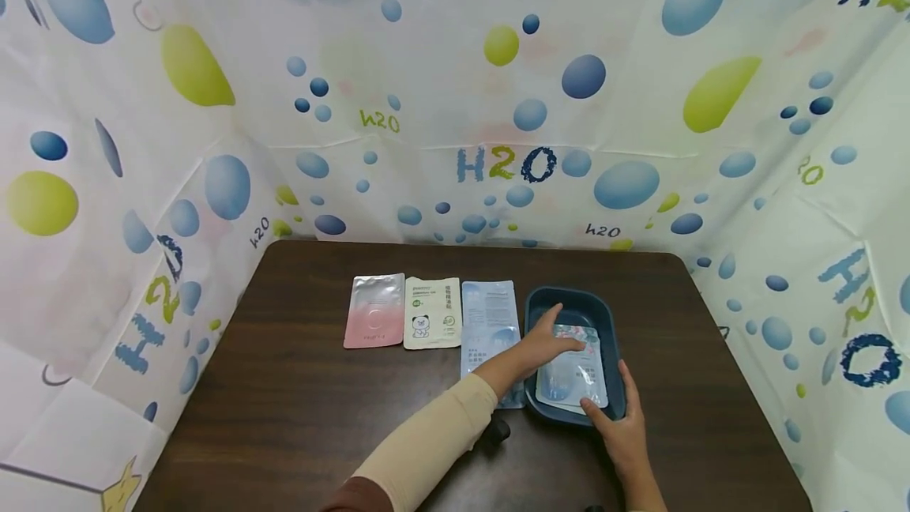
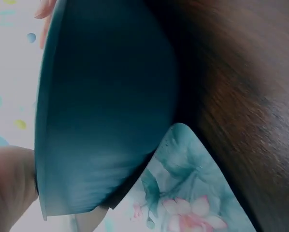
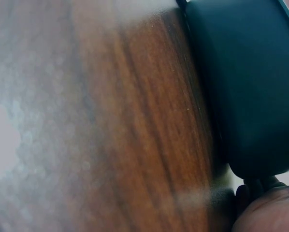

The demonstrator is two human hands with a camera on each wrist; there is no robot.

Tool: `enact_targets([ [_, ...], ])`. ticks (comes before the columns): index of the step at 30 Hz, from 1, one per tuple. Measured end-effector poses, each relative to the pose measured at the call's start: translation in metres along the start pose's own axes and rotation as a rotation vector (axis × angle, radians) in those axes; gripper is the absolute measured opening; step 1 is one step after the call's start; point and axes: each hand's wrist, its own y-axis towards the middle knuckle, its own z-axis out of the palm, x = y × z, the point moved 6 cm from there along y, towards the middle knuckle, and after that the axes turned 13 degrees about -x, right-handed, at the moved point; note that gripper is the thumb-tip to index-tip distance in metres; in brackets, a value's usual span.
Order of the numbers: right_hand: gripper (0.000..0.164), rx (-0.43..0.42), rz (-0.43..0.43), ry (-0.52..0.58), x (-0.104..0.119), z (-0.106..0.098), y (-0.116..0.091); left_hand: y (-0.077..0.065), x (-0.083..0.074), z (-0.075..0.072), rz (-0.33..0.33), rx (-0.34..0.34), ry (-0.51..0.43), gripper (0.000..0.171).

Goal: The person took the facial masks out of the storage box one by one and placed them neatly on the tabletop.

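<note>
A dark blue-grey plastic tray [image 1: 536, 299] rests on the table's right half. Inside it lies a stack of flat sachets, the top one a pale blue sachet [image 1: 569, 385] with a floral upper end. My left hand [image 1: 543, 348] reaches across the tray's left rim, thumb and forefinger spread apart over the sachet's upper end. My right hand [image 1: 624, 429] grips the tray's near right corner, thumb over the rim and fingers along the outer wall. In the left wrist view the tray's outer wall [image 2: 110, 96] fills the middle, beside a lotus-printed blue sachet [image 2: 183, 164].
Left of the tray, a tall blue sachet [image 1: 489, 314] lies partly under my left forearm. Beside it are a cream sachet [image 1: 432, 306] with a bear picture and a pink-and-silver sachet [image 1: 374, 314]. The dark wooden table [image 1: 298, 385] meets a bubble-printed curtain [image 1: 426, 101] behind.
</note>
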Motion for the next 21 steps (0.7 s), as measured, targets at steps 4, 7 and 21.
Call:
enact_targets([
  [4, 0.1, 0.0, -0.004, 0.001, -0.0026, 0.0012, -0.0001, 0.0027, 0.0041, 0.004, -0.076, -0.015, 0.061, 0.084],
  [7, 0.099, 0.004, -0.007, 0.01, -0.004, 0.0023, -0.0001, 0.0029, 0.0068, 0.0051, -0.116, -0.023, 0.08, 0.083],
  [21, 0.098, 0.0, -0.013, 0.028, -0.0002, 0.0003, -0.0014, 0.0007, 0.003, 0.0073, -0.088, 0.0, 0.109, 0.076],
])
